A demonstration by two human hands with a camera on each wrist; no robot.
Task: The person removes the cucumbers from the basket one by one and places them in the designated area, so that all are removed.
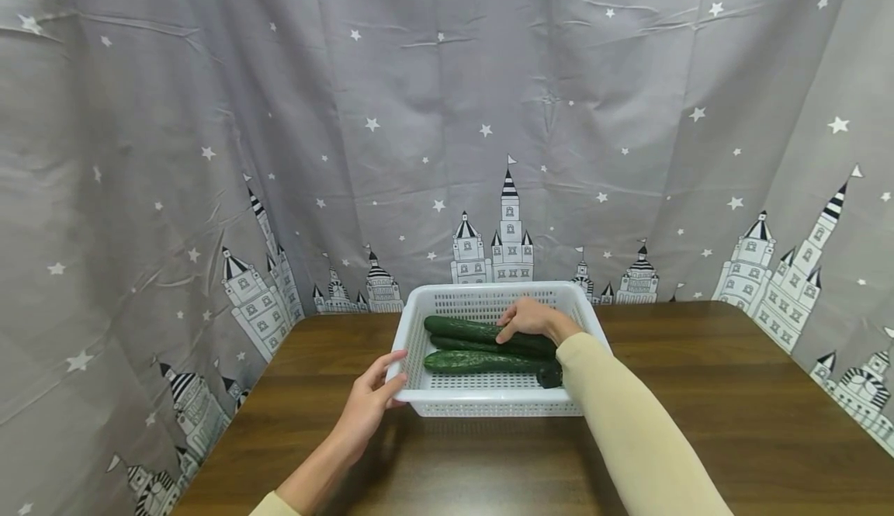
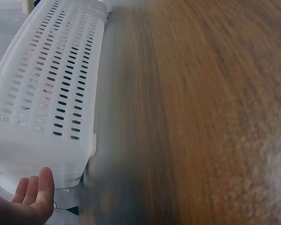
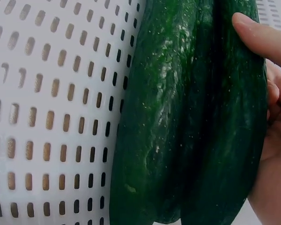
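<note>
A white plastic basket [image 1: 489,396] with slotted walls and floor stands on the table. Three dark green cucumbers lie side by side in it: a back cucumber [image 1: 454,327], a middle cucumber [image 1: 457,344] and a front cucumber [image 1: 475,362]. My right hand [image 1: 531,318] reaches in and grips the back cucumber. In the right wrist view its thumb [image 3: 253,30] presses on the bumpy skin, with fingers curled along the far side. At the basket's left end, my left hand [image 1: 370,396] holds the rim. The left wrist view shows its fingertips [image 2: 46,178] against the end wall.
The wooden table [image 1: 489,469] extends to both sides of the basket and in front. Behind hangs a grey curtain [image 1: 433,112] with stars and castles. A small dark object [image 1: 549,377] shows below the right wrist; its kind is unclear.
</note>
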